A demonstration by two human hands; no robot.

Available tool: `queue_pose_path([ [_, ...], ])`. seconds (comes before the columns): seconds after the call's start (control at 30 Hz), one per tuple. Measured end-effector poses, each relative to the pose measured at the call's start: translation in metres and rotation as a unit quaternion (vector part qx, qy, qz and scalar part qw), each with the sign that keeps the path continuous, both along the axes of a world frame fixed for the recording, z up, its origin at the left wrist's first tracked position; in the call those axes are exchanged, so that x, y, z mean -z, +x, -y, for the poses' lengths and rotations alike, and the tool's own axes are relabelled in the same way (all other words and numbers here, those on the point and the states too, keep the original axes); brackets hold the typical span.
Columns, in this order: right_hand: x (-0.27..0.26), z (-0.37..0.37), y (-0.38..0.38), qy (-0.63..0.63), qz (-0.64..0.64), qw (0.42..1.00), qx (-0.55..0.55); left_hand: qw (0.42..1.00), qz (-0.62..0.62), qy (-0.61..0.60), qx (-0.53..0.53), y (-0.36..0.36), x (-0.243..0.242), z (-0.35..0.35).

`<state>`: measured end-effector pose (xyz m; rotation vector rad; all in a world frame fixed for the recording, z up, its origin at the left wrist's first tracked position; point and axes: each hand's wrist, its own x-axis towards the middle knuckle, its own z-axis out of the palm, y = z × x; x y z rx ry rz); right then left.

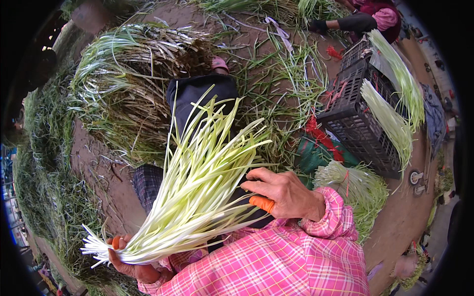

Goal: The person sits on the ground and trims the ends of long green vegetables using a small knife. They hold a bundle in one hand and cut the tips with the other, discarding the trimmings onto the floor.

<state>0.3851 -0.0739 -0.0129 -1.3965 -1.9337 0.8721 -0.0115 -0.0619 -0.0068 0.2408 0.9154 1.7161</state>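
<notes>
My left hand [129,255] grips a loose bunch of blanched garlic chives [200,181] near its white stem ends, at the lower left. From there the pale yellow-green leaves fan up and to the right across my lap. An orange finger sleeve shows on that hand. My right hand [283,192] is beside the right edge of the leaves, fingers spread, with an orange sleeve on one finger. Nothing plainly sits in its grasp, and whether its fingertips touch the leaves is hard to tell.
A heap of untrimmed chives [137,85] with dirty stems lies beyond my knees. Black plastic crates [366,122] at the right carry pale bunches [389,122]; a tied bunch [351,196] lies below them. Red ties [322,137] hang nearby. Another person [377,18] is at the upper right.
</notes>
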Motion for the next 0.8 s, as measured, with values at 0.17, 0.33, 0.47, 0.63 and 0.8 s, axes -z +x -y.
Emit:
queue_pose_path([
  [0.17,0.016,-0.002,-0.012,0.005,-0.019,1.0,-0.016,1.0,0.024,0.015,0.004,0.004,-0.002,0.0],
  [0.33,0.042,-0.001,-0.006,0.026,-0.051,0.993,0.1,0.997,0.045,0.026,0.053,0.013,-0.003,0.003],
  [0.47,0.042,-0.023,0.034,0.102,0.053,0.92,0.375,0.994,0.037,0.083,0.067,0.032,-0.02,-0.01],
  [0.63,-0.022,-0.048,0.024,0.176,0.087,0.96,0.199,0.983,0.02,0.176,0.058,0.084,-0.063,-0.04],
  [0.8,-0.102,-0.071,-0.059,0.212,-0.158,0.957,-0.123,0.929,-0.063,0.283,0.231,0.127,-0.106,-0.063],
])
